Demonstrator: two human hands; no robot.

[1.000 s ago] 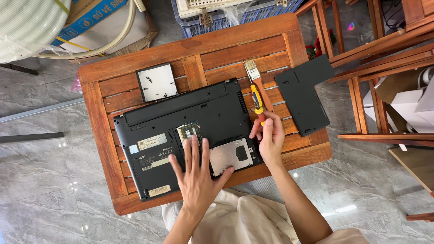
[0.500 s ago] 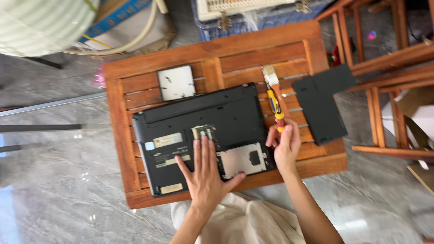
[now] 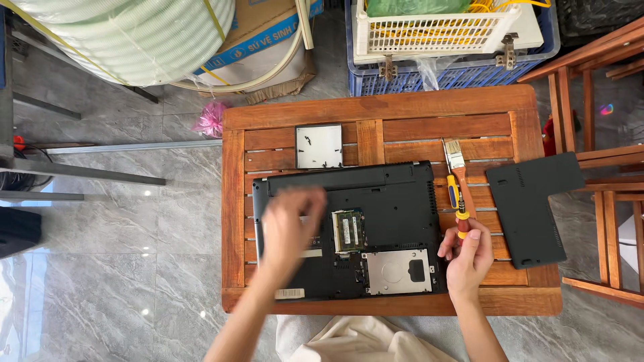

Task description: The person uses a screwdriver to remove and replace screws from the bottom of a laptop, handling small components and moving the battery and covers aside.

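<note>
A black laptop (image 3: 389,194) lies bottom-up on a slatted wooden table (image 3: 235,201), its hatch off, with a green memory module (image 3: 349,230) and a silver drive bay (image 3: 397,271) showing. My left hand (image 3: 290,228) hovers blurred over the laptop's left half, fingers loosely curled, holding nothing I can see. At the laptop's right edge, my right hand (image 3: 466,258) has its fingertips on the red handle of a yellow-and-red screwdriver (image 3: 457,204) that lies on the table. A small paintbrush (image 3: 456,155) lies just beyond it.
A black cover panel (image 3: 533,204) lies at the table's right end. A small white tray with screws (image 3: 319,146) sits behind the laptop. Wooden chairs (image 3: 604,134) stand right, a blue crate with a white basket (image 3: 443,47) behind, a big hose coil (image 3: 127,37) back left.
My left hand lifted off the laptop's middle and swung left, uncovering the memory module. My right hand slid from the laptop's edge onto the screwdriver handle. The camera view shifted.
</note>
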